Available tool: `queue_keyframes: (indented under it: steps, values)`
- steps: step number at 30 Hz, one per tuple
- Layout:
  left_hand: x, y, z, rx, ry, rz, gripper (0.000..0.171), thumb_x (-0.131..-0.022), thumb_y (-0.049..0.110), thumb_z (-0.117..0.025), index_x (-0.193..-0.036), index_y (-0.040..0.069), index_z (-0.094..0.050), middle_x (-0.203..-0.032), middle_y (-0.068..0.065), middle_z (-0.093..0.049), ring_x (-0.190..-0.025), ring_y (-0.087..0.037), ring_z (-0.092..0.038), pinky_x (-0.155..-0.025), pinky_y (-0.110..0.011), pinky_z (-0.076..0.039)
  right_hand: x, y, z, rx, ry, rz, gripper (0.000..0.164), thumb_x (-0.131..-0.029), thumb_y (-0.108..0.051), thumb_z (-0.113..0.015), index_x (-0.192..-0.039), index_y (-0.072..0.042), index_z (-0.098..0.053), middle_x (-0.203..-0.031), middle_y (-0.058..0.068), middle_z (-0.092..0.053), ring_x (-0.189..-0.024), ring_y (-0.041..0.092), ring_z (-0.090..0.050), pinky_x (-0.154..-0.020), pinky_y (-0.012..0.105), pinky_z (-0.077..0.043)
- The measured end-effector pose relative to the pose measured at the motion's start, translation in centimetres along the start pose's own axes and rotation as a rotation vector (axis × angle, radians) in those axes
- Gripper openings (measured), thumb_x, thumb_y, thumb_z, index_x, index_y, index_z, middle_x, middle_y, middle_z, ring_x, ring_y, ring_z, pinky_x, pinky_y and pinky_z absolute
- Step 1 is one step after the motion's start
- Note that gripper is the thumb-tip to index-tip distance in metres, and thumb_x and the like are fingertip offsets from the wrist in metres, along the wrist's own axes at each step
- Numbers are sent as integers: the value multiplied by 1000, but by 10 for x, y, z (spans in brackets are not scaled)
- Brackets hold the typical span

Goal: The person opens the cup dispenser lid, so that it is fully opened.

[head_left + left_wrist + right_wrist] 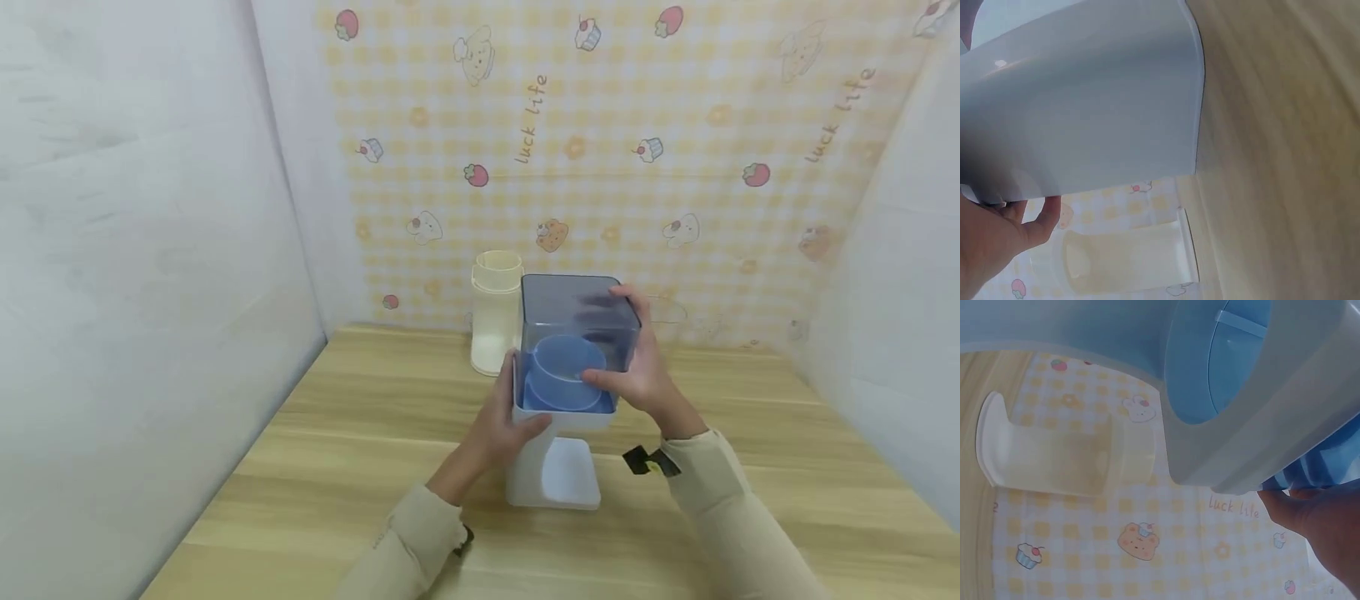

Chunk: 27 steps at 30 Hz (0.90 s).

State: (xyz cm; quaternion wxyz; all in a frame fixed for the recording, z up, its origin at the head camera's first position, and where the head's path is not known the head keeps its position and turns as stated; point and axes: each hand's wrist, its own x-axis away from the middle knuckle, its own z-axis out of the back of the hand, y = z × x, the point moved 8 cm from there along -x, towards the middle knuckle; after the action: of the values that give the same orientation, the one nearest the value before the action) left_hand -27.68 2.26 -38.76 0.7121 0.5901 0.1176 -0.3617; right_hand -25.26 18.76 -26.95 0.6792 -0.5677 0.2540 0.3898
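Observation:
A white stand (573,479) with a flat foot and a square tray-like top is in front of me in the head view. Over that top sits a see-through grey-blue box-shaped cover (566,296), and a blue ring-shaped insert (564,395) shows inside. My left hand (495,425) grips the left side of the stand's top, thumb at its front edge. My right hand (637,367) holds the cover's right side, fingers at its far corner and thumb across the near face. The left wrist view shows the stand's smooth curved side (1104,119); the right wrist view shows a round opening beneath its top.
A cream stand (495,325) with a round ring top is behind and left of the white one, near the patterned back cloth (570,183). White sheets (150,250) hang at both sides of the wooden table (375,467).

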Motion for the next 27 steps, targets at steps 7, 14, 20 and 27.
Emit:
queue_keyframes:
  steps: [7,14,20,27]
  values:
    - [-1,-2,-2,66,4,-93,103,-86,71,-57,-157,11,-13,-146,-14,-45,-128,-24,-51,-110,-39,-38,1,-5,1,-51,90,181,97,-65,-25,-93,-135,10,-35,-135,10,-53,-123,25,-51,-103,32,-37]
    - [20,-7,-29,111,-54,-98,90,-91,66,-54,-157,20,-13,-142,-8,-48,-123,-21,-54,-105,-38,-43,33,-29,3,86,82,340,95,-69,-40,-90,-123,17,-37,-133,9,-50,-121,22,-48,-98,28,-39]
    - [-1,-1,-27,-8,-61,-175,82,-92,71,-45,-151,18,-25,-141,-5,-48,-130,-20,-47,-110,-40,-37,-6,-55,-5,49,-132,394,87,-68,-31,-93,-127,10,-43,-135,23,-47,-126,32,-48,-99,34,-42]
    - [-4,-4,-26,29,-40,-181,93,-90,73,-47,-158,22,-9,-142,-5,-47,-125,-19,-51,-108,-38,-40,2,-30,6,48,-31,276,96,-69,-32,-92,-132,14,-36,-139,14,-50,-122,24,-52,-97,30,-43]
